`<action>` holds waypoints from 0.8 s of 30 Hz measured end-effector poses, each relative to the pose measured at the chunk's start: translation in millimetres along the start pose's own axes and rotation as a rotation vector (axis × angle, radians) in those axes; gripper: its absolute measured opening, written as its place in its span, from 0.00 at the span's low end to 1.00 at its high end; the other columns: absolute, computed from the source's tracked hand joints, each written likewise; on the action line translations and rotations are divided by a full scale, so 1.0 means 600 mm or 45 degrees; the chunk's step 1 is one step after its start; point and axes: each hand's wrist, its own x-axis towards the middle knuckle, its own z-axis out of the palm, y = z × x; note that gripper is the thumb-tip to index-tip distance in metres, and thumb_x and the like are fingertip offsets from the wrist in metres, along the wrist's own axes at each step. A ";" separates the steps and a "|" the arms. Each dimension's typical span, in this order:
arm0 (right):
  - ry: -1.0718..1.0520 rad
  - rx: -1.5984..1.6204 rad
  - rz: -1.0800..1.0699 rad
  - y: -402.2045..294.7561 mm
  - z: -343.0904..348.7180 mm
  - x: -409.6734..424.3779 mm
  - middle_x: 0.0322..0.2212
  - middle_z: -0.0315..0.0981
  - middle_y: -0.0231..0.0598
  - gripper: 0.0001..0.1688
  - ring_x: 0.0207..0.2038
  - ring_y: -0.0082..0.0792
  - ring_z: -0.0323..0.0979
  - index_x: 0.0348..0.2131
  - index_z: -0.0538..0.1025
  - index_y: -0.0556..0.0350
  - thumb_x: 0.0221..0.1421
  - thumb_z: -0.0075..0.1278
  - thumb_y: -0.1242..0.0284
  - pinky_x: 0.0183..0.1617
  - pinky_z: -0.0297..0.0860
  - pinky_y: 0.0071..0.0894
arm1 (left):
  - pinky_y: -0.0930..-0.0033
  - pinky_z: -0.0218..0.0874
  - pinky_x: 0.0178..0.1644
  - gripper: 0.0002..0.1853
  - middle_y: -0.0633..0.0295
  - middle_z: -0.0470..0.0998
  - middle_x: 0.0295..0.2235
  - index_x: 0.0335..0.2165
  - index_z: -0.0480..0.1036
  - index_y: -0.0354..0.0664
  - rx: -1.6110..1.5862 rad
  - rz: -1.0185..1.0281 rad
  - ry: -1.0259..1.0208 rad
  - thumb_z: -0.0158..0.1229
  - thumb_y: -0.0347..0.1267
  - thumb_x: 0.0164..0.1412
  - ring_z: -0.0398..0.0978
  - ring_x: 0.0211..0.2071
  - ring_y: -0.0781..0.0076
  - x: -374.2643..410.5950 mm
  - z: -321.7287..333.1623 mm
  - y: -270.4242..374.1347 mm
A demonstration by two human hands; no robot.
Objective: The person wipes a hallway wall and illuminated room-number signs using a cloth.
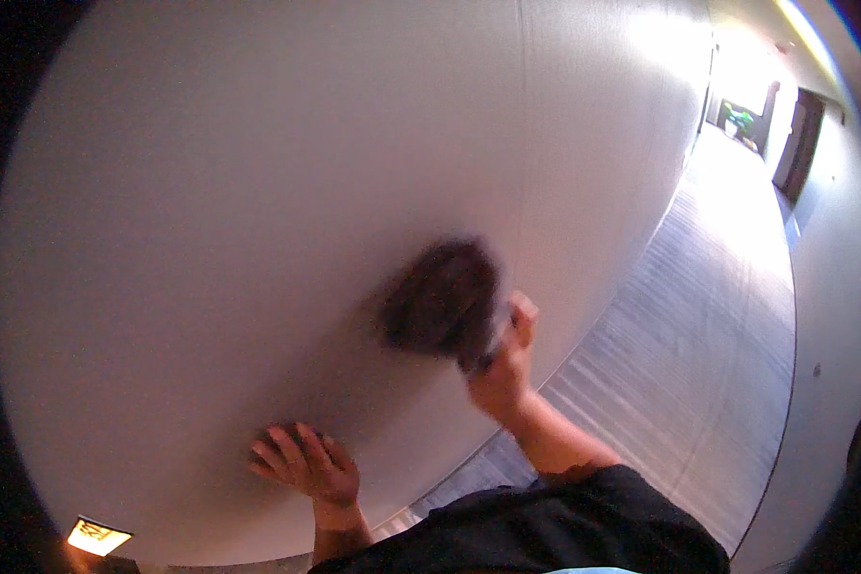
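A pale wall fills most of the view. My right hand is closed around the handle end of a dark, blurred object, possibly a brush, whose wide part lies up and to the left of my fingers, at or close to the wall. Its exact kind cannot be told. Lower left, my left hand rests against the wall with its fingers spread and nothing seen in it. A thin vertical seam runs down the wall above my right hand.
A carpeted corridor floor runs along the wall's base towards a bright window. Near the far end stand a potted plant and a dark door. An opposite wall is at the right, a lit sign at the lower left.
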 end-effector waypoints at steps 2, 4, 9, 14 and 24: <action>-0.283 -0.009 -0.329 0.023 -0.028 -0.013 0.39 0.64 0.39 0.29 0.41 0.43 0.63 0.45 0.73 0.31 0.42 0.57 0.77 0.45 0.59 0.43 | 0.32 0.29 0.61 0.23 0.44 0.52 0.61 0.54 0.61 0.39 0.068 -0.079 0.079 0.38 0.39 0.65 0.41 0.63 0.37 0.023 0.032 0.045; -0.489 -0.076 -0.517 0.061 -0.060 -0.006 0.38 0.66 0.37 0.27 0.40 0.40 0.63 0.45 0.73 0.26 0.43 0.57 0.73 0.43 0.58 0.44 | 0.33 0.32 0.61 0.24 0.43 0.52 0.61 0.55 0.60 0.38 0.141 -0.148 0.091 0.35 0.40 0.67 0.43 0.62 0.37 0.041 0.046 0.081; -0.200 -0.136 -0.100 0.241 -0.121 0.079 0.37 0.69 0.44 0.27 0.41 0.47 0.65 0.45 0.73 0.45 0.43 0.55 0.81 0.45 0.61 0.42 | 0.37 0.33 0.62 0.25 0.44 0.51 0.61 0.55 0.60 0.37 0.202 -0.165 0.141 0.33 0.41 0.67 0.46 0.62 0.38 0.091 0.091 0.187; -0.042 0.047 -0.035 0.314 -0.129 0.181 0.44 0.61 0.49 0.35 0.45 0.48 0.60 0.54 0.67 0.40 0.45 0.56 0.79 0.48 0.59 0.42 | 0.38 0.34 0.62 0.26 0.47 0.53 0.61 0.57 0.59 0.38 0.184 -0.185 0.204 0.32 0.41 0.67 0.47 0.62 0.40 0.141 0.162 0.316; -0.214 -0.198 -0.154 0.410 -0.183 0.172 0.39 0.66 0.43 0.23 0.42 0.46 0.64 0.41 0.72 0.45 0.40 0.57 0.77 0.48 0.59 0.42 | 0.34 0.33 0.59 0.19 0.50 0.66 0.50 0.45 0.69 0.43 0.220 0.010 -0.014 0.42 0.38 0.59 0.56 0.55 0.38 0.167 0.177 0.397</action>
